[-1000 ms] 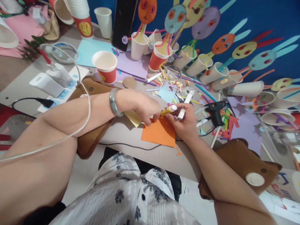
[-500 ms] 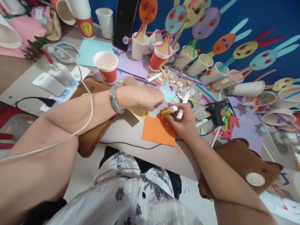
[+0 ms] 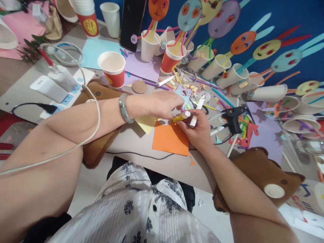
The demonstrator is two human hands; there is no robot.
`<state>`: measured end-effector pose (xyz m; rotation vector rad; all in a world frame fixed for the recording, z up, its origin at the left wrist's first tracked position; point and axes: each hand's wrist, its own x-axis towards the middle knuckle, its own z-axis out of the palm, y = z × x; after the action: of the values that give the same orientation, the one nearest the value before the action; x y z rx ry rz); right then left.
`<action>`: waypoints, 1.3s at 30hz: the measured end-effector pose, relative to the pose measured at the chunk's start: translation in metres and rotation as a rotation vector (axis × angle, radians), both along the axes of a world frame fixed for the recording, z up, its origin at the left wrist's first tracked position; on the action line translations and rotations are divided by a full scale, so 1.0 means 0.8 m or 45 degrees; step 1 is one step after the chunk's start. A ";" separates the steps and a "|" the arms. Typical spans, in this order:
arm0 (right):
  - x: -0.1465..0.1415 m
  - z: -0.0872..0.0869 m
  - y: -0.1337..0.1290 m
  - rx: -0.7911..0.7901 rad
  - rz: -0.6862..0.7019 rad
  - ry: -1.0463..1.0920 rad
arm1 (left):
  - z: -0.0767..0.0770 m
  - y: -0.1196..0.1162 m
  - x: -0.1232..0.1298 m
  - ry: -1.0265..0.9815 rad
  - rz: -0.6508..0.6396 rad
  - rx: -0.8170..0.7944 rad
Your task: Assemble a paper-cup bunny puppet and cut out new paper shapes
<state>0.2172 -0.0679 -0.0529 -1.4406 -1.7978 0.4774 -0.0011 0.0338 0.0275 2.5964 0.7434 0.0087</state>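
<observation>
My right hand (image 3: 199, 133) is closed round a yellow marker (image 3: 179, 117) with a white end and a slim white marker (image 3: 197, 111) that points away from me. My left hand (image 3: 164, 103), with a grey bangle (image 3: 126, 108) on its wrist, hovers just left of the markers. Its fingers are apart and nothing shows between them. Beneath the hands lies a sheet of orange paper (image 3: 169, 140), and a piece of yellow paper (image 3: 146, 124) sits under my left wrist. A round brown disc (image 3: 139, 86) lies beyond that wrist.
Paper cups with straws and paper rabbit faces (image 3: 243, 43) line the back. A black glue gun (image 3: 233, 119) lies right, near paper scraps. A red cup (image 3: 112, 69) stands left; a white cable (image 3: 97, 114) crosses my left arm. Brown cushions (image 3: 258, 175) lie at both sides.
My left hand has shifted slightly right, and its fingers have spread from a curled pose near the yellow marker. My right hand keeps hold of both markers. The view has shifted slightly.
</observation>
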 end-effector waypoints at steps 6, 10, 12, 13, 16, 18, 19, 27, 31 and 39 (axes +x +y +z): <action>-0.003 0.012 -0.001 0.019 0.041 -0.028 | -0.013 0.003 0.006 -0.138 -0.040 -0.052; 0.003 0.014 0.000 0.011 0.093 0.112 | -0.014 0.003 0.011 -0.058 -0.009 -0.116; 0.008 0.013 0.003 0.032 0.063 0.175 | -0.012 0.003 0.012 -0.049 0.005 -0.161; 0.010 0.012 0.004 0.054 0.039 0.190 | -0.011 0.003 0.013 -0.055 0.010 -0.182; 0.014 0.016 0.004 0.143 -0.019 0.205 | -0.010 0.002 0.014 -0.073 0.021 -0.200; 0.013 0.022 0.002 0.208 -0.056 0.199 | -0.011 0.001 0.014 -0.082 0.022 -0.181; 0.011 0.026 0.001 0.241 -0.074 0.193 | -0.012 0.000 0.015 -0.095 0.016 -0.173; 0.004 0.044 -0.017 0.413 -0.035 0.152 | -0.018 -0.001 0.013 -0.228 -0.047 -0.135; 0.010 0.046 -0.022 0.291 -0.027 -0.041 | -0.020 0.002 0.012 -0.282 -0.111 -0.145; 0.023 0.038 -0.012 0.026 0.163 -0.388 | -0.024 0.002 0.018 -0.283 -0.128 -0.099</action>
<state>0.2357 -0.0776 -0.0226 -1.4508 -2.1387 0.3142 0.0132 0.0354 0.0083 2.5031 0.5222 0.2297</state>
